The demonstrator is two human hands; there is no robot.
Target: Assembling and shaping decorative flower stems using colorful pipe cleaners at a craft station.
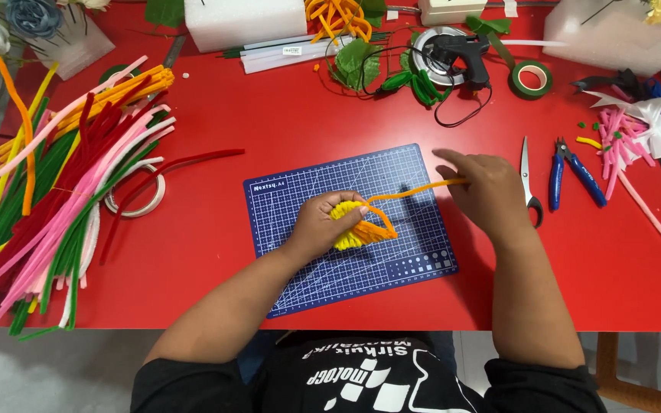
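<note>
The left hand (pixel 319 223) is closing its fingers around a small bundle of yellow and orange pipe cleaners (pixel 357 227), pinning it over the middle of the blue cutting mat (pixel 300 268), which is lying near the front edge of the red counter (pixel 269 122). The right hand (pixel 483 183) is pinching the free end of an orange pipe cleaner (pixel 415 190) between thumb and fingertips and drawing it taut toward the right edge of the mat, so the strand is running in a line from the bundle to that hand.

Judging from this, the wrapping or binding step is under way: the orange strand is being tensioned before another turn goes around the bundle. The next turn is calling for steady tension and a firm grip on the bundle, so the loops are not slipping loose.

Scissors (pixel 528 180) and blue-handled pliers (pixel 571 172) are lying just beside the right hand, toward the right edge. A large heap of coloured pipe cleaners (pixel 63 191) is spreading along the left edge, well apart.
</note>
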